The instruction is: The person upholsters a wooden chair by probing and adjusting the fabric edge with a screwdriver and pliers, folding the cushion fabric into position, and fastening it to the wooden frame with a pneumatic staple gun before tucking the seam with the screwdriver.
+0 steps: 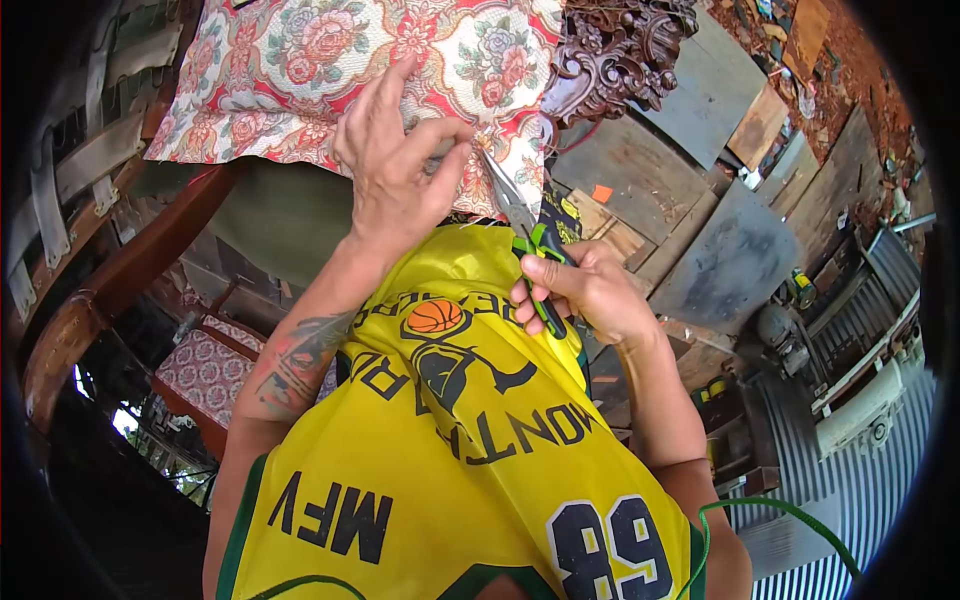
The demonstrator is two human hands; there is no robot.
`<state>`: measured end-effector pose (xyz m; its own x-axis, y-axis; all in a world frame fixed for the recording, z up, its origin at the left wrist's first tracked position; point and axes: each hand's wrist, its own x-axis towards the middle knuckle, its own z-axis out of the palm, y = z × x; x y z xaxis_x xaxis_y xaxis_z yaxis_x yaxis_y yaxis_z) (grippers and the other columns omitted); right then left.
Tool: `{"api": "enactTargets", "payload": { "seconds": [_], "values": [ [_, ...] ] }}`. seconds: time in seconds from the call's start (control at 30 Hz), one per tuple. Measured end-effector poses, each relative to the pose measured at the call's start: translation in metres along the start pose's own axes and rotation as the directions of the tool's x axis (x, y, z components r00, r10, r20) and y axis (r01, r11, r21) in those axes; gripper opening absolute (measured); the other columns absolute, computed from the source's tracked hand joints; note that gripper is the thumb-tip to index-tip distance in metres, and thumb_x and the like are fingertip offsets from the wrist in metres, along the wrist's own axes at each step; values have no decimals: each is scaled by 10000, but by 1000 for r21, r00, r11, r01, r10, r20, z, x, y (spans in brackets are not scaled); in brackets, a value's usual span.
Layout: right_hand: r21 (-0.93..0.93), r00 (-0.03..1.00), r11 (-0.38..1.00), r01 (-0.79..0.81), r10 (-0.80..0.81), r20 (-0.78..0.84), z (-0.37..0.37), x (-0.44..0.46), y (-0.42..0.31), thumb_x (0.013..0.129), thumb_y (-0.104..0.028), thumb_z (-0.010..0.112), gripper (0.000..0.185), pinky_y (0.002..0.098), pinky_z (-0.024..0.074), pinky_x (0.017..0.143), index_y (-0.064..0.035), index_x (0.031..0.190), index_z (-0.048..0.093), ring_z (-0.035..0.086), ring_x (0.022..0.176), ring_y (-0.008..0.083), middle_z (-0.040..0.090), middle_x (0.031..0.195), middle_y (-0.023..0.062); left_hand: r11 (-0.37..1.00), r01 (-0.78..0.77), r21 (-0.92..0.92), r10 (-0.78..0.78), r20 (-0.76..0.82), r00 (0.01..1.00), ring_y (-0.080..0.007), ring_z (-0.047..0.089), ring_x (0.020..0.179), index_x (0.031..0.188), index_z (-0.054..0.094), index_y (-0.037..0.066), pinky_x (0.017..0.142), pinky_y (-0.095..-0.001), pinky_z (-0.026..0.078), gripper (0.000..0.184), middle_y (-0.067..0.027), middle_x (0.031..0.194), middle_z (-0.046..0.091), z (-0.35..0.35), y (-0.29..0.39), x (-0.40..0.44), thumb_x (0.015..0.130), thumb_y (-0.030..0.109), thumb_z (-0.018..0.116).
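Note:
My right hand (585, 290) grips long-nose pliers (512, 198) by their green-and-black handles. The narrow jaws point up and left, over the edge of a floral fabric (320, 45) patterned in red, cream and pink. Close beside the plier tips, my left hand (395, 165) rests over the fabric. Its thumb and index finger come together in a pinch, while the other fingers stretch up and away. Whatever sits between that thumb and finger is too small to make out. The fabric covers what looks like a padded panel.
Dark carved wood (625, 50) borders the fabric at upper right. Boards (720, 260) and metal sheets lie on the ground to the right. At left stand a curved wooden frame (130, 270) and webbing straps (48, 185). Corrugated metal (850, 520) is at lower right.

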<state>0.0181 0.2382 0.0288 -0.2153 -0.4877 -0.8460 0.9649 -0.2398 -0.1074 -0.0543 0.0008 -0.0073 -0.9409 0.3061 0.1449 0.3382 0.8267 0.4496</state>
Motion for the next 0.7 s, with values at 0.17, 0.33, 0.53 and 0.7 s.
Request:
{"api": "enactTargets", "payload": {
  "seconds": [0.17,0.33,0.53,0.7],
  "values": [
    [-87,1000,996,-1,3,15,0,3,-6,1003,-225,735,316,311,597,580,82,973,666,709,680,195,706,865,139,997,14,80,-20,67,998,-389,356,1487,960,773,213,1197,-520,222,184,-158,1645,392,4,5,-9,785,188,822],
    [-112,999,993,-31,28,-26,2,6,-7,1003,-232,733,300,308,597,569,61,999,670,707,675,185,694,859,121,986,148,72,-149,-3,989,-411,324,1520,903,760,238,1219,-581,177,159,-170,1652,386,14,13,-12,771,162,803],
    [-139,1000,990,22,-21,7,2,13,-4,992,-273,740,341,292,602,583,26,854,650,736,672,220,737,875,163,986,161,33,-160,-20,987,-409,287,1550,914,765,242,1232,-591,165,170,-151,1663,378,17,11,-14,769,160,803],
    [109,999,993,-51,53,-11,-2,18,13,990,-214,739,300,389,670,669,66,1001,632,754,750,271,708,928,175,984,170,47,-170,-15,985,-407,296,1546,924,769,242,1231,-593,165,173,-151,1664,378,16,12,-14,774,162,802]
  ]
}}
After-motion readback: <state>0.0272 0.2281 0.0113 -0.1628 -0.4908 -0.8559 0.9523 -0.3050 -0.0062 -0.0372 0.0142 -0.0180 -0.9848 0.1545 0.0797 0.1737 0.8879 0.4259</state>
